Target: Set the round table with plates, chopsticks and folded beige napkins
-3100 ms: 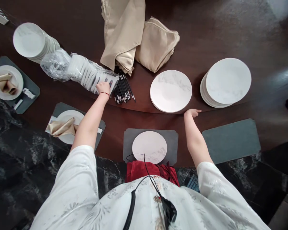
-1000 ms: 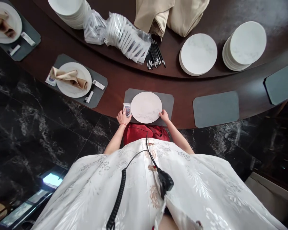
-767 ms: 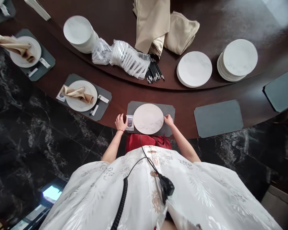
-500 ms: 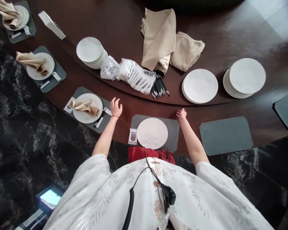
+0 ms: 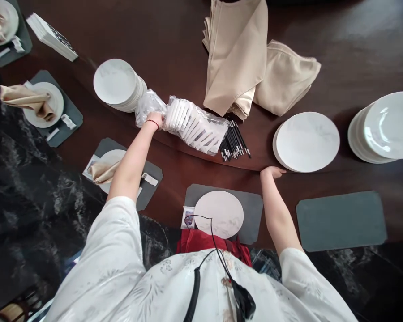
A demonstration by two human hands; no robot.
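Observation:
My left hand (image 5: 155, 120) reaches in among the clear plastic bags of small white packets, between the left bag (image 5: 150, 105) and the larger bag of packets (image 5: 195, 123). Its fingers are hidden there, so I cannot see whether they hold anything. Fingers out to the side, my right hand (image 5: 272, 172) rests on the raised table edge just by a low stack of white plates (image 5: 307, 142), holding nothing. Before me lies a grey placemat (image 5: 253, 214) bearing a white plate (image 5: 219, 213), with a printed white packet (image 5: 188, 218) left of it.
Black sticks with silvery ends (image 5: 234, 141) lie beside folded beige napkins (image 5: 237, 53). Plates are stacked at left (image 5: 116, 82) and far right (image 5: 391, 125). A bare placemat (image 5: 340, 221) lies to the right. Leftward are place settings with beige napkins (image 5: 36, 100) on plates.
My left hand has moved up and forward, from beside the left place setting to the bags of packets. My right hand has shifted forward to the plate stack. The view has moved closer over the table.

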